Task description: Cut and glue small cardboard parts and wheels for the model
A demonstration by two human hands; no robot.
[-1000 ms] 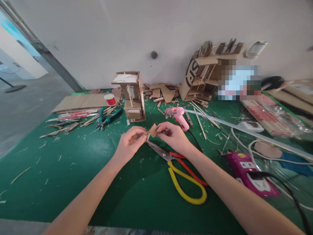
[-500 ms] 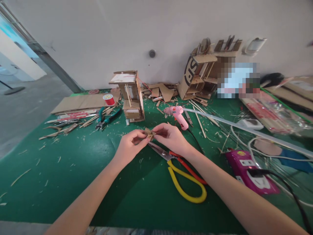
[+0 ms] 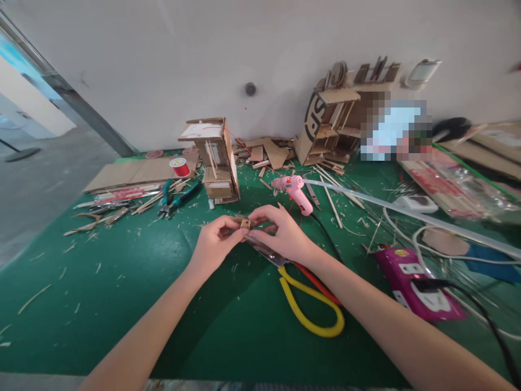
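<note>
Between my fingertips is a small brown cardboard piece [image 3: 245,223], with what looks like a hole in its face. My left hand [image 3: 215,241] pinches it from the left. My right hand [image 3: 280,231] has its fingers closed on the right side of the same piece, partly covering it. Just under the hands lie scissors [image 3: 311,326] with one yellow and one red handle, their blades partly hidden by my right hand. Behind my right hand a pink glue gun [image 3: 300,196] rests on the green table, a long clear glue stick running out of its back.
A cardboard structure [image 3: 220,187] stands beyond my hands. Teal-handled pliers [image 3: 185,196] and a red thread spool [image 3: 179,168] lie left of it. A cardboard shelf model [image 3: 309,127] stands by the wall. At right is a purple power strip [image 3: 419,285] with cords.
The cardboard piece has been turned between my fingers. My right hand has shifted slightly left and closed further over it, nearer the scissor blades.
</note>
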